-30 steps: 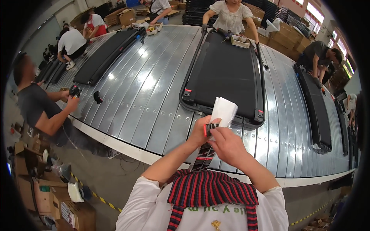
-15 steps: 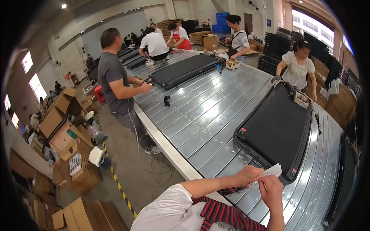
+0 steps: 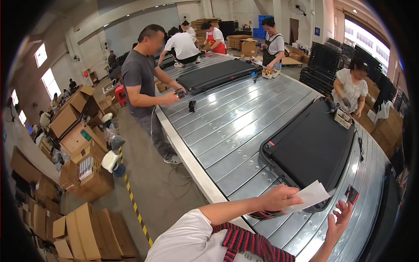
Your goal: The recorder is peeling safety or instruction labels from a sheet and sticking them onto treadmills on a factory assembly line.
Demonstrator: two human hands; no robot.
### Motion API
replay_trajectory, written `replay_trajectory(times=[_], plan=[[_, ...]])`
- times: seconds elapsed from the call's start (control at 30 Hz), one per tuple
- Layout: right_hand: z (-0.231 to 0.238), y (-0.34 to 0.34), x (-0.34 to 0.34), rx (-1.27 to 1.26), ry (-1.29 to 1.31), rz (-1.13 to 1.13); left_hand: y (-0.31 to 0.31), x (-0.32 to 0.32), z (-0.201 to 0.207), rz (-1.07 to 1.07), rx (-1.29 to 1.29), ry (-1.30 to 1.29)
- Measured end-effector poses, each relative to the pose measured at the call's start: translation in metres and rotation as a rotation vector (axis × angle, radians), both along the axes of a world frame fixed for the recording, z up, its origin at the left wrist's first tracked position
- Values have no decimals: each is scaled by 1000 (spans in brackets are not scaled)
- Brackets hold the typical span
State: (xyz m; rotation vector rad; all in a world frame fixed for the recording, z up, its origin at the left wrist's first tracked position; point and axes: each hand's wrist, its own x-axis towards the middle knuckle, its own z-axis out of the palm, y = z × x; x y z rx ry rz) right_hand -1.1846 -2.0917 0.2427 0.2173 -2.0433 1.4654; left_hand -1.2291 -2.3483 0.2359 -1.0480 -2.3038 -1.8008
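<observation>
My left hand [image 3: 280, 198] is closed on a white sheet [image 3: 310, 197], its thumb on top. Red and black printing shows along the lower part of that sheet, below the hand. Off to the right, my right hand [image 3: 338, 222] is raised over the metal table, fingers partly spread. A small red and black sticker [image 3: 352, 195] is at its fingertips; how it is gripped is hard to see. Beyond both hands lies a large black framed panel [image 3: 312, 146], with a small red label near its left corner. The sheet covers part of the panel's near edge.
The ribbed metal table [image 3: 227, 135] stretches away from me. A small parts basket [image 3: 343, 118] and a cable [image 3: 360, 148] lie by the panel. A co-worker in grey [image 3: 144, 83] stands at the left edge; others work farther off. Cardboard boxes [image 3: 94, 231] fill the left floor.
My hands have moved apart. The right hand has gone rightward from the white sheet, with a red and black sticker at its fingers. More of the sheet now shows in my left hand.
</observation>
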Motion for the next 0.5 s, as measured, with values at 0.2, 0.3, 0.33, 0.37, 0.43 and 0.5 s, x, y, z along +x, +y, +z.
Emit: replay_trajectory(times=[0.2, 0.3, 0.33, 0.37, 0.43, 0.5], plan=[[-45, -7, -13, -433, -272, 347, -4, -1, 26, -140, 268, -333], [-43, -28, -6, -577, -320, 358, -6, -10, 23, 150, 88, -260], [-38, -35, -6, -626, -322, 340, -6, -12, 21, 140, 86, -267], [-35, -37, -6, -674, -324, 322, -6, -14, 18, 146, 64, -290], [-37, -36, -9, -656, -339, 300, -4, -19, 12, 143, 40, -318], [-33, -40, -11, -667, -319, 281, -1, -24, 4, 27, 117, -390]])
